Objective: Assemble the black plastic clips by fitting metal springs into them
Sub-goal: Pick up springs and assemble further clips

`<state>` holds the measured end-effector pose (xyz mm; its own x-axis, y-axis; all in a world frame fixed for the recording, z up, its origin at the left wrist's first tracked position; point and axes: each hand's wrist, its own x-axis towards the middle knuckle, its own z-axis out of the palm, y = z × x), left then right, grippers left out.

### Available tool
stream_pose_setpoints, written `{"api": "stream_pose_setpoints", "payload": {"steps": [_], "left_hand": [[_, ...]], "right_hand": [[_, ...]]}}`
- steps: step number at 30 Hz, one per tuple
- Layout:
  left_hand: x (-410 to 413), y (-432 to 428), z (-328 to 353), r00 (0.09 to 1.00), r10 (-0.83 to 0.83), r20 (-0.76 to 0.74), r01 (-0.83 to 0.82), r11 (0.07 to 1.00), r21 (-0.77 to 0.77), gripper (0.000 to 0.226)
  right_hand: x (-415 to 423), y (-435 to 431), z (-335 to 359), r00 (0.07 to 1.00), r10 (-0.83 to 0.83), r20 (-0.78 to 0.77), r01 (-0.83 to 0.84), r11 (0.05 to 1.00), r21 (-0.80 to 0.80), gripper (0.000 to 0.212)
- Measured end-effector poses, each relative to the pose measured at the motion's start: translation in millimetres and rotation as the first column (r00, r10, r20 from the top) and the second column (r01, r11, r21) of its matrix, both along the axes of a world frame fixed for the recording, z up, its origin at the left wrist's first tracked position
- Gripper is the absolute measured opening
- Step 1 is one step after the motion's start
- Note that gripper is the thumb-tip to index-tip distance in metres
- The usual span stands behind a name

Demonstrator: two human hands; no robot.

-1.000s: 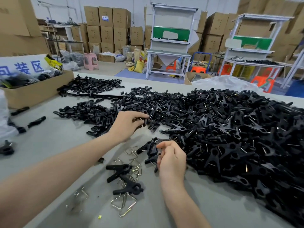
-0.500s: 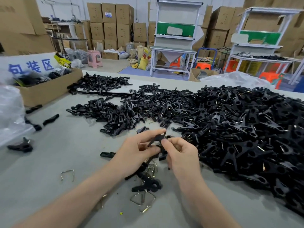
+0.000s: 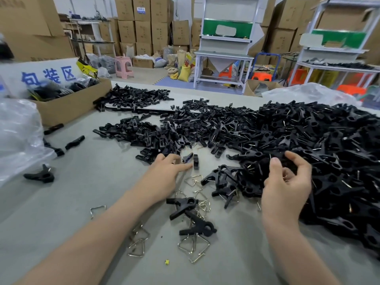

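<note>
Well out to the left of the left hand, a clear plastic bag (image 3: 18, 136) and a cardboard box (image 3: 67, 108) stood at the surface (image 3: 72, 202) edge. A broad bare stretch lay between them and the forearm, giving that arm room to sweep outward.

The left hand (image 3: 164, 177) lay low with its fingers straight and spread. The index tip was just beside a small black clip half (image 3: 195, 161), probably to draw it out of the heap of loose halves (image 3: 154, 136) beyond the fingertips.

Between the two hands and nearer the body lay scattered metal springs (image 3: 193, 245), with two black clips (image 3: 185, 204) resting among them, likely kept close for quick picking.

The right hand (image 3: 287, 188) hovered over the near edge of the big pile of clips (image 3: 308, 136), thumb up and fingers loosely curled. Whether it pinched anything could not be told. That pile crowded everything beyond and to the right of this hand, so free room lay mainly toward the body.
</note>
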<state>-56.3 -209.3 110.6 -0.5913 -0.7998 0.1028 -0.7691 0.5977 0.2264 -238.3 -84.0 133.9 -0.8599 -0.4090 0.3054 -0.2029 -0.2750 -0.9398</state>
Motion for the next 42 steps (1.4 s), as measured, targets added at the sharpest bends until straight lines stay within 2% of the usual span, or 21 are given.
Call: {"api": "stream_pose_setpoints", "payload": {"steps": [2,5,7,10,12,13,15,17,19,20,22,24,26,30,35,38,42], "left_hand": [[-2,-2,-3,1.000,0.028,-0.009,-0.028,0.999,-0.033,0.051],[-1,4,2,0.979,0.042,-0.199,-0.061,0.994,-0.090,0.046],[-1,15,11,0.923,-0.080,-0.376,-0.002,0.977,-0.212,0.041],[-9,41,20,0.754,-0.356,-0.553,0.217,0.928,-0.302,0.038],[-18,57,17,0.687,-0.407,-0.601,0.288,0.913,-0.289,0.036],[-21,62,14,0.669,-0.411,-0.619,0.302,0.912,-0.279,0.035],[-25,66,13,0.650,-0.406,-0.643,0.315,0.913,-0.258,0.033],[-26,67,14,0.623,-0.347,-0.701,0.309,0.932,-0.187,0.035],[-25,69,17,0.540,-0.112,-0.834,0.292,0.954,0.061,0.039],[-25,69,18,0.468,0.038,-0.883,0.311,0.928,0.205,0.041],[-26,69,18,0.345,0.271,-0.899,0.344,0.854,0.390,0.041],[-28,68,19,0.296,0.394,-0.870,0.371,0.792,0.485,0.028],[-30,69,19,0.258,0.434,-0.863,0.411,0.759,0.505,0.019],[-31,69,19,0.223,0.433,-0.873,0.442,0.754,0.486,0.024],[-32,67,16,0.204,0.458,-0.865,0.510,0.705,0.494,0.030],[-32,69,15,0.221,0.452,-0.864,0.565,0.662,0.492,0.028],[-31,67,17,0.245,0.443,-0.862,0.570,0.653,0.498,0.032]], "right_hand": [[5,-1,-3,0.999,0.036,-0.015,-0.036,0.999,0.015,0.019],[9,-1,-4,0.989,0.109,-0.095,-0.104,0.993,0.055,0.016],[11,0,-5,0.958,0.200,-0.204,-0.179,0.977,0.118,0.012],[19,-1,-7,0.887,0.348,-0.304,-0.279,0.928,0.249,0.012],[23,-1,-8,0.884,0.411,-0.224,-0.343,0.894,0.289,0.028],[23,-1,-7,0.887,0.440,-0.138,-0.389,0.874,0.291,0.040],[22,-1,-3,0.863,0.504,0.037,-0.498,0.835,0.234,0.047],[20,-1,0,0.816,0.559,0.151,-0.578,0.800,0.159,0.045],[20,-1,1,0.798,0.572,0.193,-0.597,0.794,0.116,0.035],[21,-1,0,0.793,0.570,0.214,-0.598,0.796,0.092,0.030],[22,-1,0,0.785,0.560,0.266,-0.590,0.806,0.045,0.023],[24,-1,0,0.779,0.557,0.289,-0.585,0.811,0.012,0.020],[26,1,0,0.767,0.571,0.292,-0.596,0.803,-0.005,0.018],[32,3,1,0.715,0.646,0.268,-0.651,0.755,-0.083,0.003],[35,5,2,0.707,0.666,0.237,-0.661,0.742,-0.111,0.003],[35,6,4,0.730,0.649,0.213,-0.653,0.755,-0.064,0.005],[32,4,4,0.750,0.630,0.202,-0.644,0.765,0.004,0.008]]}}
